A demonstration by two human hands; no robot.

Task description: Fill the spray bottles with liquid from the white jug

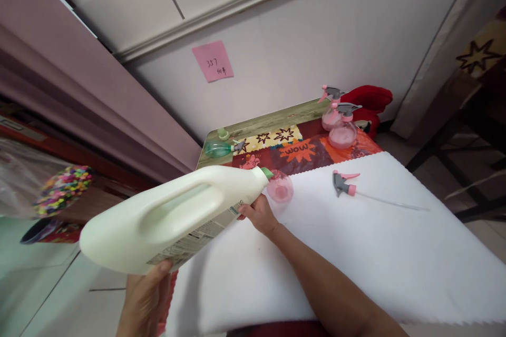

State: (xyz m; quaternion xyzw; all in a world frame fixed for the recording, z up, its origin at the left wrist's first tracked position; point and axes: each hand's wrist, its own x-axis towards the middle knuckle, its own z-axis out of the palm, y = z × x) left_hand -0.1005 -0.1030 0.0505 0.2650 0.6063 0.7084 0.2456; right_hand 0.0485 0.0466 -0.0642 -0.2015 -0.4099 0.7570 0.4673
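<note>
A large pale-green detergent jug (130, 221) is held tilted nearly on its side, its green spout pointing right. My left hand (148, 292) grips it from below near its base, thumb on the label. Near the neck, my right hand (259, 215) is closed on the jug's lower side. Just beyond the spout, a round clear pink bottle (280, 188) stands on the white mat without a spray head. Whether liquid is flowing cannot be made out. A grey and pink spray head (343, 183) with a long clear tube lies to the right.
Two pink spray bottles (342, 132) stand at the back right, by a red plush thing (367, 102). On the back left lies a green spray bottle (218, 148) near a small green ring-like cap (223, 134). A pink note (213, 61) is on the wall. Dark stool legs (438, 147) stand at right.
</note>
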